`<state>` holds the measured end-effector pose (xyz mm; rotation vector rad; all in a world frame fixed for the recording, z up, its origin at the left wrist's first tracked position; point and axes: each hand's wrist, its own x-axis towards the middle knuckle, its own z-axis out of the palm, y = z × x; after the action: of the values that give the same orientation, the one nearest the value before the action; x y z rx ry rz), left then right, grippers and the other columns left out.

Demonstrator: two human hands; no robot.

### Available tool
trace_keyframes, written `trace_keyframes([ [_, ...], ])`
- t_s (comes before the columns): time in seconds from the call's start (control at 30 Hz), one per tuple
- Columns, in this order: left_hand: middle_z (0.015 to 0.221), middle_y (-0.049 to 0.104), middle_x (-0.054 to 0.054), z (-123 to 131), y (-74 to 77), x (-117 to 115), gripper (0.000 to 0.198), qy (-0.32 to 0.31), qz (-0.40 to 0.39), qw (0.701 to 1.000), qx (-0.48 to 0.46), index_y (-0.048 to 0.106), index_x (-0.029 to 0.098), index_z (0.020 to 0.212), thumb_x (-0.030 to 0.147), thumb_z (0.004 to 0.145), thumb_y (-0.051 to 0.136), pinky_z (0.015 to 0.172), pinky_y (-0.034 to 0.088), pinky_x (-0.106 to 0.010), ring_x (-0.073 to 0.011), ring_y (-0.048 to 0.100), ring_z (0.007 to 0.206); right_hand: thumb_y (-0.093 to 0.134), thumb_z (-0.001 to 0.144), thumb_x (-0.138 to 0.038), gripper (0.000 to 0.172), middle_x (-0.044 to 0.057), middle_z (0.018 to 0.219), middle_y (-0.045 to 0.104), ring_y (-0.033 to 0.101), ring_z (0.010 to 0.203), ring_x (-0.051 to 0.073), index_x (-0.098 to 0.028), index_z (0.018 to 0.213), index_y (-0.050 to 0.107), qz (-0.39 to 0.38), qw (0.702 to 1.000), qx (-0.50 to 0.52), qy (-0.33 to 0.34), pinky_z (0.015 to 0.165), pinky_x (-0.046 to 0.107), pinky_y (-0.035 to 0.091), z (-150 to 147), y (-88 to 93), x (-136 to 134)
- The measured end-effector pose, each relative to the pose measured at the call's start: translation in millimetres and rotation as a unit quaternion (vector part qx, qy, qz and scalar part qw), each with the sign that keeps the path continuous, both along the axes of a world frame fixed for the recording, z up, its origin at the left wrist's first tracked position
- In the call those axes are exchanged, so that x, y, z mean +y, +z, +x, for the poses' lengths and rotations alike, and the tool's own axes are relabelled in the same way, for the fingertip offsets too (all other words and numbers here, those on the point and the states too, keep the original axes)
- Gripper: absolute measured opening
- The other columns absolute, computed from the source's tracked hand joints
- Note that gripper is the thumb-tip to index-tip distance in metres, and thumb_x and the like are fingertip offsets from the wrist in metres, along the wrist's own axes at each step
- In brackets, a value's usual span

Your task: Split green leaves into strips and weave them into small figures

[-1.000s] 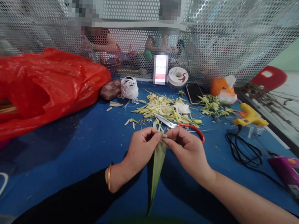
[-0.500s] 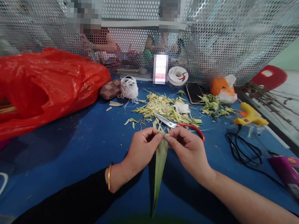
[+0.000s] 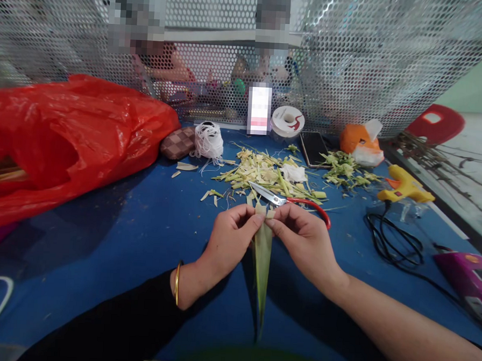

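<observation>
A long green leaf (image 3: 263,257) hangs point-down between my hands, its wide upper end folded or split into short strips. My left hand (image 3: 230,236) pinches the left side of that top end between thumb and fingers. On the right side, my right hand (image 3: 304,243) grips it the same way, thumb close to the other thumb. Just beyond my fingers lie scissors with red handles (image 3: 310,204), their blades pointing to the far left. Behind the scissors spreads a pile of pale green leaf scraps (image 3: 261,171).
A red plastic bag (image 3: 81,145) fills the left side. Along the back are white string (image 3: 209,141), a ribbon spool (image 3: 288,121), a phone (image 3: 314,148) and an orange tissue pack (image 3: 358,142). A yellow glue gun (image 3: 406,186) and its black cord (image 3: 383,242) lie right, near a purple device (image 3: 464,278).
The leaf's hanging tip has swung to the right and up slightly. Both hands keep nearly the same place and hold, and the strips at the top stand out more.
</observation>
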<state>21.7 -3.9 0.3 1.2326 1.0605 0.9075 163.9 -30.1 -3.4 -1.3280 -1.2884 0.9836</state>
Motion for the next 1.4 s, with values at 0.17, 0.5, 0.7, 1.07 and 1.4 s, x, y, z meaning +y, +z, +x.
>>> trace_keyframes([
  [0.17, 0.056, 0.051, 0.005, 0.4, -1.0, -0.1, 0.025, 0.009, 0.008, 1.000, 0.011, 0.056, 0.017, 0.064, 0.037, 0.078, 0.063, 0.048, 0.038, -0.021, -0.0089, 0.045, 0.050, 0.059, 0.084, -0.028, 0.016, -0.001, 0.063, 0.054, 0.046, 0.057, 0.012, -0.020, 0.071, 0.055, 0.040, 0.997, -0.066, 0.013, 0.053, 0.026, 0.040, 2.2, -0.2, -1.3],
  [0.5, 0.056, 0.050, 0.005, 0.2, -3.7, 1.4, 0.022, 0.040, 0.011, 0.999, 0.008, 0.058, 0.016, 0.066, 0.034, 0.078, 0.062, 0.047, 0.035, -0.020, -0.0078, 0.042, 0.050, 0.064, 0.079, -0.026, 0.013, -0.002, 0.063, 0.057, 0.051, 0.056, 0.012, -0.019, 0.071, 0.057, 0.026, 0.998, -0.059, 0.024, 0.053, 0.025, 0.043, -0.9, 0.7, -3.9],
  [0.7, 0.054, 0.049, 0.006, 0.7, -1.1, 0.8, 0.027, 0.014, 0.001, 1.000, -0.006, 0.056, 0.017, 0.063, 0.038, 0.078, 0.064, 0.045, 0.037, -0.020, -0.0078, 0.043, 0.047, 0.064, 0.079, -0.031, 0.017, -0.001, 0.063, 0.056, 0.050, 0.056, 0.012, -0.019, 0.070, 0.057, -0.003, 1.000, -0.006, 0.015, 0.050, 0.024, 0.042, -1.2, -1.3, -1.8],
  [1.07, 0.051, 0.046, 0.006, 1.0, -4.0, 1.8, 0.030, 0.027, -0.004, 1.000, 0.003, 0.053, 0.018, 0.061, 0.041, 0.077, 0.064, 0.044, 0.036, -0.020, -0.0073, 0.041, 0.045, 0.060, 0.083, -0.020, 0.010, -0.001, 0.066, 0.058, 0.051, 0.059, 0.012, -0.019, 0.073, 0.060, 0.129, 0.980, -0.148, 0.013, 0.056, 0.026, 0.043, 1.8, 3.2, -8.2],
  [1.4, 0.055, 0.050, 0.005, 1.0, -3.0, 2.5, 0.026, 0.033, -0.016, 0.999, -0.010, 0.058, 0.016, 0.067, 0.039, 0.078, 0.064, 0.044, 0.038, -0.020, -0.0079, 0.043, 0.047, 0.063, 0.079, -0.028, 0.016, -0.001, 0.062, 0.058, 0.053, 0.057, 0.013, -0.019, 0.067, 0.057, -0.010, 1.000, 0.004, 0.030, 0.052, 0.025, 0.045, -2.5, 3.0, -2.9],
])
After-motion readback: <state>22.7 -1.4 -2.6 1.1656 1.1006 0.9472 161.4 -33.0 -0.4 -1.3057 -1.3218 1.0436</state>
